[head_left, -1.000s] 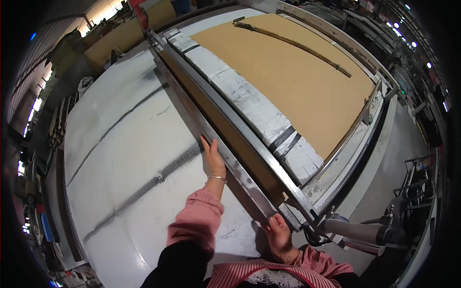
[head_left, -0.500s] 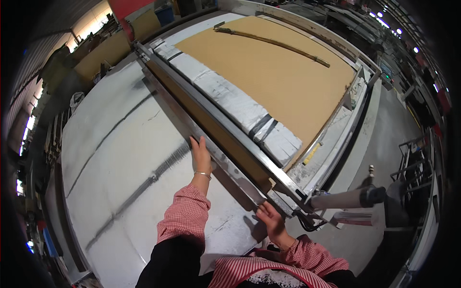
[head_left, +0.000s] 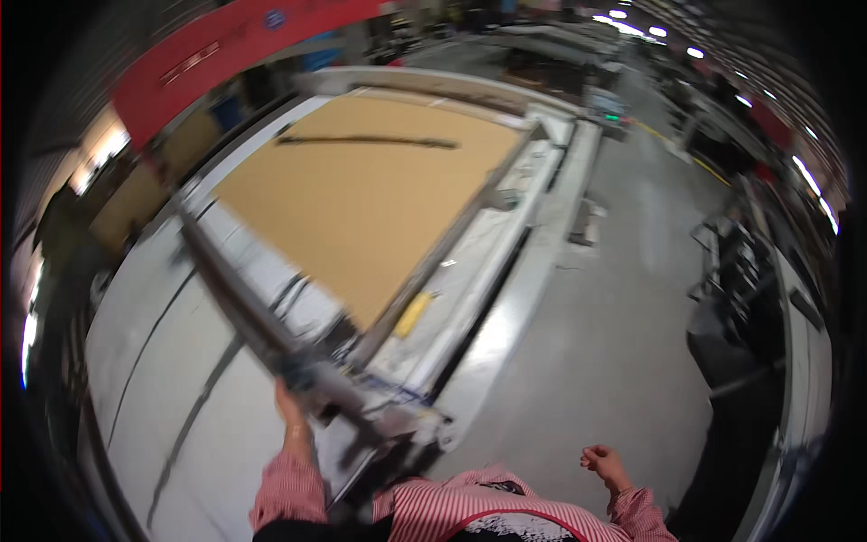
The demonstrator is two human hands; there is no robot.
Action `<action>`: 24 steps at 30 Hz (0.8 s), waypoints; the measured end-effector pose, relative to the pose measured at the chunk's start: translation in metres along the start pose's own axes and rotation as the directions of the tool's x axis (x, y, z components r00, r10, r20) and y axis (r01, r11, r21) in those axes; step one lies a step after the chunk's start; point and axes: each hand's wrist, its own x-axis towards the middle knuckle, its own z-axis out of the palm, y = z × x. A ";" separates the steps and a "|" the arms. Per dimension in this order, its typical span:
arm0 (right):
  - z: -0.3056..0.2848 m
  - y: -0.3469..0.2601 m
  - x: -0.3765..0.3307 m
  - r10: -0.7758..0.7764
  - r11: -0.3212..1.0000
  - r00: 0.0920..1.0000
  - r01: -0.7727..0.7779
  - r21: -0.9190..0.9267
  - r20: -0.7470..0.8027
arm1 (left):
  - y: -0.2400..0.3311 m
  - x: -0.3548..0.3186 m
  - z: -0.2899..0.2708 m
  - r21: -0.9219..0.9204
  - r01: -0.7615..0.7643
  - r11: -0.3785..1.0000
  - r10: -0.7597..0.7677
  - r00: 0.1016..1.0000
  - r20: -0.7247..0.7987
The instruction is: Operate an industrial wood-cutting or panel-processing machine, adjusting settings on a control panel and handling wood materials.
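My left hand [head_left: 291, 414] reaches up to the near end of a long grey metal bar [head_left: 237, 287] that runs slantwise over the pale, dark-streaked table surface [head_left: 172, 397]. Its fingertips are smeared by motion and partly hidden at the bar. Out to the right, over the floor, my right hand [head_left: 605, 466] is away from the machine. Its fingers curl in and nothing shows in them. Beyond the bar, a white wrapped block with black bands [head_left: 312, 309] lies along the edge of a large tan board [head_left: 379, 203].
A thin dark strip [head_left: 370, 141] rests on the tan board. On the frame's right rail sits a yellow piece [head_left: 414, 314]. Grey floor [head_left: 587, 334] stretches along the right, with dark racks [head_left: 741, 280] beyond it. A red banner [head_left: 217, 63] hangs at the far left.
My right hand has left the bar's near end and swung out to the right. The bar now covers the dark gap beside the wrapped block. The view has turned rightward.
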 end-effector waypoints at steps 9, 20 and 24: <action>-0.160 -0.072 0.113 -0.157 0.973 0.980 0.175 0.150 -0.123 | -0.127 -0.197 0.276 0.714 -0.085 0.695 0.023 0.995 0.096; -0.321 -0.073 0.286 -0.321 0.838 0.937 0.213 -0.502 -0.139 | -0.231 -0.028 0.678 0.699 -0.269 0.662 -0.446 0.608 0.656; -0.407 0.025 0.299 0.095 0.824 0.932 -0.270 -0.498 -0.348 | -0.257 0.016 0.789 0.690 -0.310 0.654 -0.499 0.509 0.701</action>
